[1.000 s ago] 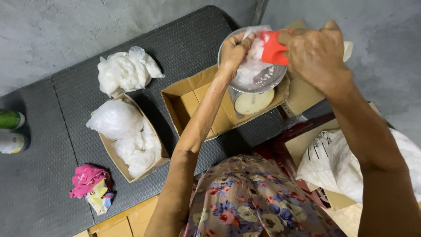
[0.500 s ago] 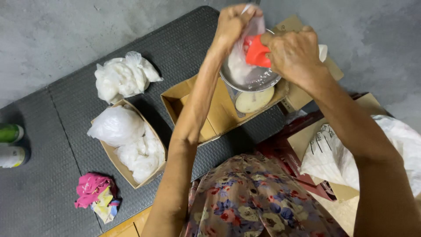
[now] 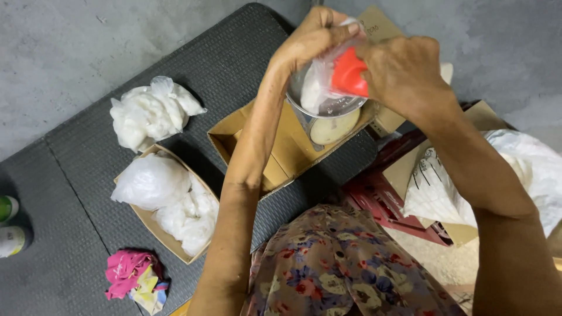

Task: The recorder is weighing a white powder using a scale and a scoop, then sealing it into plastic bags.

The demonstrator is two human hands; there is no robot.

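Since a second ago, lifting up and off the metal bowl (image 3: 335,110): left hand (image 3: 310,38), right hand (image 3: 404,73), clear bag (image 3: 315,88) and red scoop (image 3: 349,73), all now riding higher and closer together.

Lying widest, grey concrete floor (image 3: 70,47), and spreading over it a dark ribbed mat (image 3: 222,64), seemingly keeping the goods off the bare concrete. Slumping at the right, a big white sack (image 3: 527,164), mouth within easy reach of the right arm. Sitting at the mat's middle, an open cardboard box (image 3: 281,152), carrying the bowl on a pale-dialled scale (image 3: 333,127) at its far end. Resting well to the left, a cardboard tray (image 3: 149,225) packed with filled white bags, and beyond it a loose heap of white bags (image 3: 152,111), both apart from the box with bare mat running between. Lying near the mat's front edge, a pink cloth (image 3: 132,278); peeking in at the left border, two bottles (image 3: 9,225).

Left fingers pinching the clear bag's mouth, holding it open and hanging directly over the bowl, probably so that spills are landing back inside. Right fingers clenching round the red scoop, tipping its lip into that mouth, the two touching. Little room around the bowl: box walls crowding close and a red stool (image 3: 386,205) just beside; open mat remaining only to the left.
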